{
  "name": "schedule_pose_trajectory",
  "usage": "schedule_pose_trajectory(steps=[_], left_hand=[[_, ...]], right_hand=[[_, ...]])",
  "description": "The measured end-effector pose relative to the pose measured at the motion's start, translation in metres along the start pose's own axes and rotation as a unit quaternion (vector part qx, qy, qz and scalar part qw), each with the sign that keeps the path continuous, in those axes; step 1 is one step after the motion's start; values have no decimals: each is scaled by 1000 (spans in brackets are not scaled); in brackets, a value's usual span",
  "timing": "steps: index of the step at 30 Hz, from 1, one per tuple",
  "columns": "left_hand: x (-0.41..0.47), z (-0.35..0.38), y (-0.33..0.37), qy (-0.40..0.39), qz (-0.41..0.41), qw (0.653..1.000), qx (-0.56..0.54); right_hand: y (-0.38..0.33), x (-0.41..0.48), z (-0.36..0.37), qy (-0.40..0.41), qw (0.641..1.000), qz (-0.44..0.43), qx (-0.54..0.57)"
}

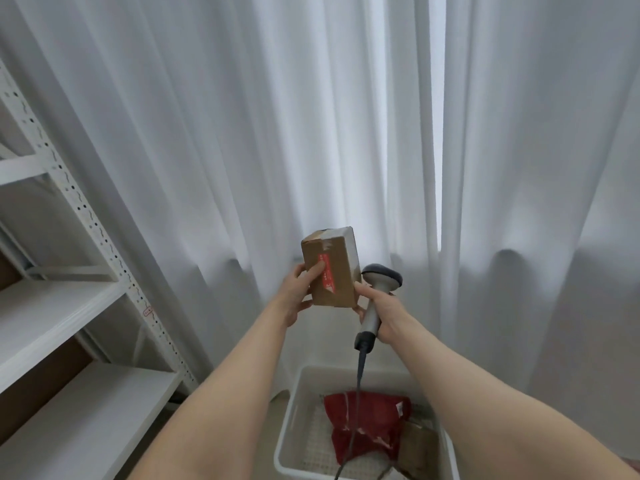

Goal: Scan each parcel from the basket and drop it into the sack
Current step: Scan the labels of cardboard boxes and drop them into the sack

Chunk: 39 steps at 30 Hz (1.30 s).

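The small cardboard parcel (332,271) is held up in front of the person, upright with a slight tilt, between the two hands and a little above them. The left hand (296,294) grips it from its left side: the thumb (317,271) lies across the brown front face, over a red strip of tape (327,277), while the other fingers wrap behind, mostly hidden. White tape covers the parcel's top and its right face. The right hand (384,311) is curled round the grey handle of a barcode scanner (381,277), whose dark head stands just beside the parcel's right edge, above that hand. Two fingertips (360,288) of this hand reach out from the handle and touch the parcel's lower right corner, one on the edge and one beneath it. The scanner's cable (358,382) hangs straight down from the bottom of the handle, between the forearms, and runs into a white basket (294,410) well below both hands. In the basket lie a crumpled red bag parcel (370,424), directly under the right hand, and a brown parcel (419,445) just to its right, partly hidden by the right forearm. A white curtain (242,133) hangs beyond the hands, and white metal shelving (62,306) stands well out to the left of the left arm.
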<state>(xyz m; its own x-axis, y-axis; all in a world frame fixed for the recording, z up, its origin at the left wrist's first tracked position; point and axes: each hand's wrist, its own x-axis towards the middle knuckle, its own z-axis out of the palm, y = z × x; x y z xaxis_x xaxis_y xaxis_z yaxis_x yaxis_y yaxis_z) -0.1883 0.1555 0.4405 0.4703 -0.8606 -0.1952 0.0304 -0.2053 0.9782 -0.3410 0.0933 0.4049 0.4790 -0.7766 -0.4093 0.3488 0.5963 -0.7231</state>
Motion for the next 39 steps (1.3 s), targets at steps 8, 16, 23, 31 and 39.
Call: schedule_pose_trajectory(steps=[8, 16, 23, 31, 39], left_hand=[[-5, -19, 6, 35, -10, 999, -6], [8, -30, -7, 90, 5, 995, 30], [11, -58, -22, 47, -53, 996, -55], [16, -70, -59, 41, -53, 995, -69], [18, -61, -85, 38, -71, 990, -113]], right_hand=[[12, -1, 34, 38, 995, -40, -87], [28, 0, 57, 33, 989, -78, -120], [32, -3, 59, 47, 993, -63, -87], [37, -7, 54, 42, 990, -59, -120], [37, -23, 58, -11, 984, -15, -176]])
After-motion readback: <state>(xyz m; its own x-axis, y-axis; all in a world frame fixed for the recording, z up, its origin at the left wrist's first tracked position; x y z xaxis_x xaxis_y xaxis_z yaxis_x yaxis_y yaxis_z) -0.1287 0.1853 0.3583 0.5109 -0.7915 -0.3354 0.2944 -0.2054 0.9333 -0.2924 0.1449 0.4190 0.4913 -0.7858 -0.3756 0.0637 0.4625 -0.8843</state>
